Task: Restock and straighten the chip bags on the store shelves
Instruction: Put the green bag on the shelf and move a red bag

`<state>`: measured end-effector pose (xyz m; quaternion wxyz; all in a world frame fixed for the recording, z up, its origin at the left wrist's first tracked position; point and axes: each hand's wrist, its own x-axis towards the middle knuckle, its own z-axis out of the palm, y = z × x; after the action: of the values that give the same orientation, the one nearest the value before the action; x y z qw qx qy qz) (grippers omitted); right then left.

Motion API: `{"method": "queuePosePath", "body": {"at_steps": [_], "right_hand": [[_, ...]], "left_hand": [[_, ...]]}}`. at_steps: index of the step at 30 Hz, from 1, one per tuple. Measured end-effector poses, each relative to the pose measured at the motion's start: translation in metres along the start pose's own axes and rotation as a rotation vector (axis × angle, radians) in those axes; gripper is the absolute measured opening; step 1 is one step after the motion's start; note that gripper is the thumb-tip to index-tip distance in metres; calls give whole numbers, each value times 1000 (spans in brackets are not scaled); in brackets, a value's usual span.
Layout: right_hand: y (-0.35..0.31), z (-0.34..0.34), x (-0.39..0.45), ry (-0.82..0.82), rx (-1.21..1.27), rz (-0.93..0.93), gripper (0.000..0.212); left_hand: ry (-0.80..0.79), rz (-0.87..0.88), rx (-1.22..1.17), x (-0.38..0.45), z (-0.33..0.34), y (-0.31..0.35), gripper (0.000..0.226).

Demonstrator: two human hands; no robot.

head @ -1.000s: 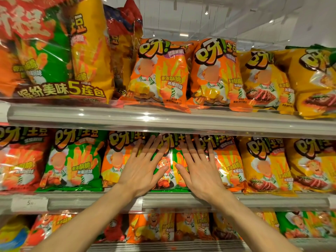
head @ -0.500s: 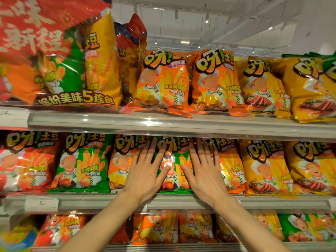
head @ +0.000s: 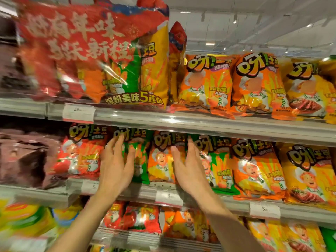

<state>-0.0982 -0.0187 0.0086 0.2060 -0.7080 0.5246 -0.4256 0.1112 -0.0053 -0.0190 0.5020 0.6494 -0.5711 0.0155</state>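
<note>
Chip bags stand in a row on the middle shelf [head: 200, 131]. My left hand [head: 116, 166] is open, its straight fingers lying against a green bag [head: 140, 160]. My right hand [head: 189, 168] is open too, turned edge-on, its fingers at the seam between an orange bag [head: 161, 160] and a second green bag [head: 218, 166]. The orange bag stands between my two hands. A red bag [head: 81, 153] is left of my left hand. More orange and yellow bags [head: 254, 170] continue to the right.
The upper shelf holds a large red multipack [head: 91, 57] and orange bags [head: 207, 84]. Price tags [head: 169, 195] sit on the shelf rails. A lower shelf shows more red and orange bags [head: 141, 217]. The left side is blurred dark packaging [head: 23, 157].
The view has swung left. Both hands have shifted left along the middle shelf, from lying flat on the green bag to flanking the orange one; the right hand turned edge-on.
</note>
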Motion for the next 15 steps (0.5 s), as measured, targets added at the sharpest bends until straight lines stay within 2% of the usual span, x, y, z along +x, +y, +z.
{"method": "queuePosePath", "body": {"at_steps": [3, 7, 15], "right_hand": [[-20, 31, 14, -62, 21, 46, 77], [-44, 68, 28, -176, -3, 101, 79], [-61, 102, 40, -219, -267, 95, 74]], "left_hand": [[-18, -64, 45, 13, -15, -25, 65], [-149, -135, 29, 25, -21, -46, 63], [-246, -93, 65, 40, -20, -62, 56]]}}
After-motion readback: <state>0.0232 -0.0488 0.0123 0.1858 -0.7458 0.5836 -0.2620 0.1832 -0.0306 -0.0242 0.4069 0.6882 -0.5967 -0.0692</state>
